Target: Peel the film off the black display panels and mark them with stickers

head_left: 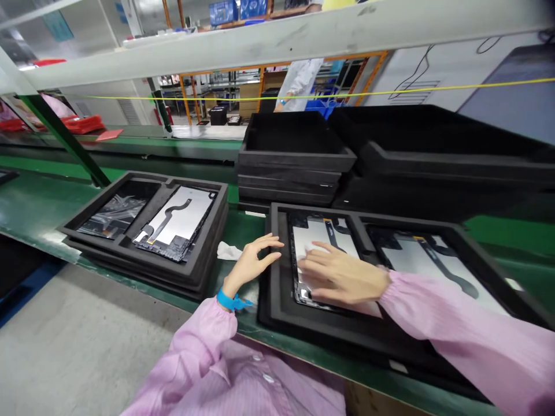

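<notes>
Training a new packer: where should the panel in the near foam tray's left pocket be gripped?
By its long edges, from above: the thin panel lies flat, sunk in the foam tray, so only its top is open. Avoid the black flex cable across its face.

Panel [314, 234] in foam tray [273, 300] — second tray [108, 245] left, stack [290, 176] behind

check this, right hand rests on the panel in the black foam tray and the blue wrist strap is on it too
The head view shows the blue wrist strap on the left hand, not the right. The right hand does rest on the panel in the black foam tray.
</notes>
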The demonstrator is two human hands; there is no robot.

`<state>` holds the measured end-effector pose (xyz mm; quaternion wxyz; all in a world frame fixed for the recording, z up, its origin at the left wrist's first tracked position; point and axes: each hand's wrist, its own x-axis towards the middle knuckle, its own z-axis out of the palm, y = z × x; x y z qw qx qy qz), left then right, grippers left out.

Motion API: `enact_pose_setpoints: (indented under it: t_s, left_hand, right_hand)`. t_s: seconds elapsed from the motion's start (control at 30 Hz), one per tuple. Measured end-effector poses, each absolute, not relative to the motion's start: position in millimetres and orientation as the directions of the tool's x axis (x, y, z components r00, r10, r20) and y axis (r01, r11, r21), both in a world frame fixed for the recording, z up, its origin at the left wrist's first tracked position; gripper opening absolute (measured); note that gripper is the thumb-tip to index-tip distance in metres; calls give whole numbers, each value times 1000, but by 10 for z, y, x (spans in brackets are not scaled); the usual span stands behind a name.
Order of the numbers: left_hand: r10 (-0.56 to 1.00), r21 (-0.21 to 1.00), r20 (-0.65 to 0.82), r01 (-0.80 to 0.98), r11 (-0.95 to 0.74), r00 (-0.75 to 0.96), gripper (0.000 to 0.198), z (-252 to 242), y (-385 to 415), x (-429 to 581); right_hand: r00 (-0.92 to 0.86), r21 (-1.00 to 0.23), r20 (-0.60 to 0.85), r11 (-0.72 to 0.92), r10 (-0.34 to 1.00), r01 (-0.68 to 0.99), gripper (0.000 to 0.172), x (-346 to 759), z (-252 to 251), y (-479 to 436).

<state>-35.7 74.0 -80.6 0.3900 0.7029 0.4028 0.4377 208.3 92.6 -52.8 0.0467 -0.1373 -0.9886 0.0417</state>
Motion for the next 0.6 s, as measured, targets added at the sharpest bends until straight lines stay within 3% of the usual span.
enact_pose_setpoints:
  t_s: [0.1, 0.3, 0.47, 0.53, 0.6]
  left_hand:
    - [909, 894, 307, 240, -377, 283, 26, -808, 759, -315]
    - [903, 891, 303, 246, -382, 305, 26, -838, 763, -254]
    - [903, 894, 304, 238, -381, 304, 26, -835, 706, -273]
    - [907, 896, 304, 235, -376, 291, 25, -837, 684, -295]
    - [913, 899, 307, 235, -371, 268, 25, -840, 670, -310]
  right_hand:
    - [-927, -57, 109, 933, 359, 354, 61, 2071, -641, 822]
    - [-884, -44, 114, 892, 453, 451, 44, 1982, -813, 696]
    - [-926, 32, 149, 934, 347, 355, 29, 1992, -714, 760]
    - [-942, 116, 191, 947, 275, 300, 24, 1991, -650, 712]
    - [-938, 241, 277, 930, 208, 277, 30, 1982, -566, 624]
